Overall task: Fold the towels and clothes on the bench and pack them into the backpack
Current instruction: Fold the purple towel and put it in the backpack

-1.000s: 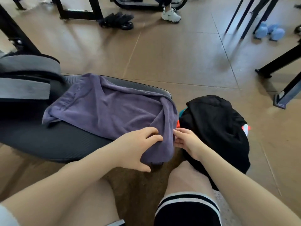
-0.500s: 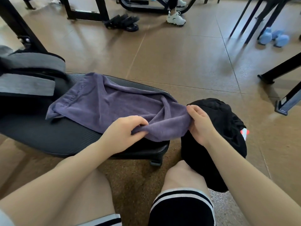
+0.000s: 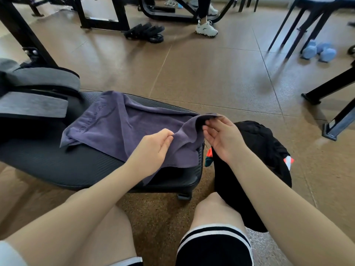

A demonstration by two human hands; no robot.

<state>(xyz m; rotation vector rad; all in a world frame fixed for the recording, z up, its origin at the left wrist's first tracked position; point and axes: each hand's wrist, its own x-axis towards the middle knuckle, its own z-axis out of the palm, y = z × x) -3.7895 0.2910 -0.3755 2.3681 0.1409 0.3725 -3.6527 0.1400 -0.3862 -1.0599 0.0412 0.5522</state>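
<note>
Purple towel lies spread on the worktop; left hand and right hand each pinch its near edge. Black backpack sits on the floor beside it, contents mostly hidden.

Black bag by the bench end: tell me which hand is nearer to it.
Right. The right hand lifts a towel corner directly over the bag; the left hand pinches the towel farther left, above the bench.

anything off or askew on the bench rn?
Nothing damaged or spilled. The purple towel lies rumpled and skewed across the bench, its near end lifted by the left hand and right hand.
</note>
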